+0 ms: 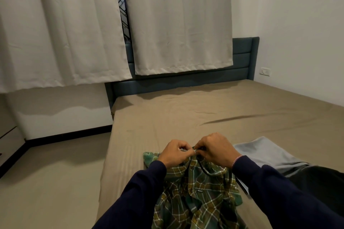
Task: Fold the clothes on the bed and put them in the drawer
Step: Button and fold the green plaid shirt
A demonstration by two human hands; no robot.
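Observation:
A green and yellow plaid shirt (pixel 201 197) lies lengthwise on the bed (pixel 186 117), collar end away from me. My left hand (pixel 173 154) and my right hand (pixel 216 149) meet at the collar, each pinching the fabric at the top of the front opening, fingertips almost touching. Both arms wear dark blue sleeves. To the right of the shirt lie a grey garment (pixel 268 152) and a dark garment (pixel 320 184), partly behind my right forearm.
The bed has a tan sheet and a dark blue-grey headboard (pixel 242 57) against the wall. Cream curtains (pixel 178 20) hang over the headboard. Tan floor (pixel 52 182) lies left of the bed. A wall socket (pixel 265 71) sits at the right.

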